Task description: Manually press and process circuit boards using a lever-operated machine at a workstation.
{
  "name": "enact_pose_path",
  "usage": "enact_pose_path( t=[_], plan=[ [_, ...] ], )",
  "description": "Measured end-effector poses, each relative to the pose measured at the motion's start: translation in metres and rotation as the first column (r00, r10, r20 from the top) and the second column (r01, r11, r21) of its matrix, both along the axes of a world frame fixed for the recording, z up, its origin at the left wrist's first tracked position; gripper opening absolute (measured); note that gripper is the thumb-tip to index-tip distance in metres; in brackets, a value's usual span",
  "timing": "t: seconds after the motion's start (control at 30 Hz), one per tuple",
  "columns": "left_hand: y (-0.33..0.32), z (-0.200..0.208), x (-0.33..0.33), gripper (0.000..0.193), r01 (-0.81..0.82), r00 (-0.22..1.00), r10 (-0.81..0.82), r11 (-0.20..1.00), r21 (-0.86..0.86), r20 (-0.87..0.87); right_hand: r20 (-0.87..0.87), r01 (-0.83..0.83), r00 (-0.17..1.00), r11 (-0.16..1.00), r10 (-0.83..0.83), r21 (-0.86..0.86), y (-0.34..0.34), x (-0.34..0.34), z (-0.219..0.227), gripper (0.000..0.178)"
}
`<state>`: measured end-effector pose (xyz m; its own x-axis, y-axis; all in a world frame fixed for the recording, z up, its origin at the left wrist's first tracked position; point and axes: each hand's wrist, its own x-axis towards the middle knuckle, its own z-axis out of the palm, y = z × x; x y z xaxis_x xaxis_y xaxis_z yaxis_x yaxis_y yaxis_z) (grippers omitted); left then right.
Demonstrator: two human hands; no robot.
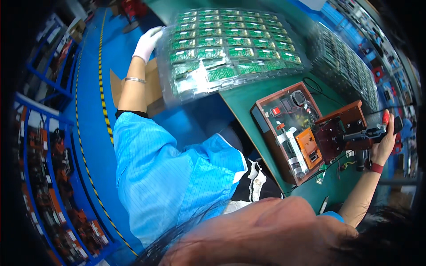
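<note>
My left hand (148,43), in a white glove, grips the left edge of a clear plastic tray (166,73). Rows of green circuit boards (240,41) fill the tray, which juts out past the table's left side. On the right, my bare right hand (384,144) is closed round the black handle of a toggle clamp (370,134). That clamp belongs to a brown test fixture (265,128) with a clear top, an orange plate (308,148) and a raised dark brown hinged part (329,137). The orange plate has a dark cutout; whether a board sits there I cannot tell.
More board trays (345,62) are stacked at the back right of the green table (242,99). A loose board (320,175) and cables lie beside the fixture. Below the tray stands a cardboard box (153,84). Blue shelving (49,150) lines the left.
</note>
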<state>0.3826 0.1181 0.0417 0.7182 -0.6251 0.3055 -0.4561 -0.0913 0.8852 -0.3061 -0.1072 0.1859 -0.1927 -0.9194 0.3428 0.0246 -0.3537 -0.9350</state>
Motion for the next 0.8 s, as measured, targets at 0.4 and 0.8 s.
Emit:
enact_pose_path(
  t=[0.4,0.8],
  plan=[
    [-0.097,-0.094,0.19,0.059,-0.19,0.893,-0.057,0.851,0.489,0.446,-0.083,-0.397,0.911,0.914,0.404,0.089,0.156,0.132,0.024,0.041],
    [-0.138,-0.109,0.185,0.049,-0.054,0.998,0.057,0.867,0.496,0.01,0.213,-0.53,0.83,0.607,0.516,0.593,0.006,0.321,-0.141,0.018]
  ],
)
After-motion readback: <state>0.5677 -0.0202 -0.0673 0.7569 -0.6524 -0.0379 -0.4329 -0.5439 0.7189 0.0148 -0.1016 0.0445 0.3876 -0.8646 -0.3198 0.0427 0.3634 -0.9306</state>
